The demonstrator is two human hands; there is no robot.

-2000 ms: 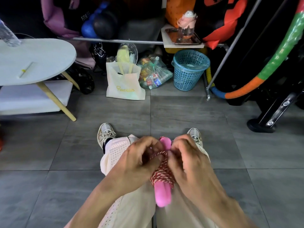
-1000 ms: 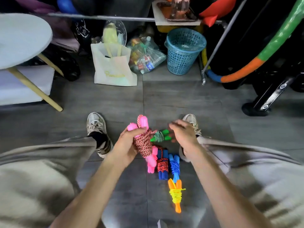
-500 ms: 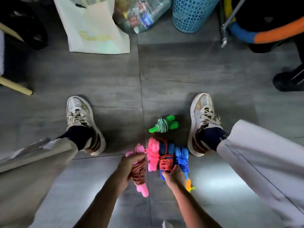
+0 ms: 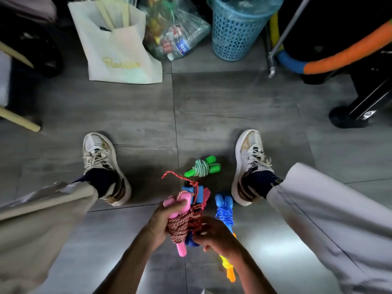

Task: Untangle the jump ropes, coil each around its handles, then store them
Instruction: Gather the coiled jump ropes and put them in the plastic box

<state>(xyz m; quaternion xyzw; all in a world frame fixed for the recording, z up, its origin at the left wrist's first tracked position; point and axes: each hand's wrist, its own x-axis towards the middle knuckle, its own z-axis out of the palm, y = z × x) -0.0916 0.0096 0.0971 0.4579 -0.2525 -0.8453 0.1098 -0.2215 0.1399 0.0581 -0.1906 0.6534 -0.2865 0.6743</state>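
Note:
My left hand [image 4: 161, 219] grips a pink-handled jump rope [image 4: 180, 225], its red-and-white cord coiled round the handles. My right hand [image 4: 212, 232] holds a blue-handled rope with red cord [image 4: 196, 193] right beside it, lifted off the floor; a red cord end sticks up. On the floor lie a green-handled coiled rope [image 4: 201, 167], a blue-handled rope with blue cord [image 4: 223, 211] and an orange-handled rope with yellow cord [image 4: 228, 267], partly hidden by my right wrist.
My two shoes [image 4: 99, 164] [image 4: 248, 164] flank the ropes on grey floor tiles. A white tote bag [image 4: 118, 52], a clear bag of bottles [image 4: 174, 32] and a blue mesh basket [image 4: 237, 30] stand at the back. A striped hoop [image 4: 339, 54] lies right.
My right hand has lifted the red-corded blue-handled rope off the floor next to the pink one. The camera has tilted up a little. A second pink rope seen earlier is now hidden.

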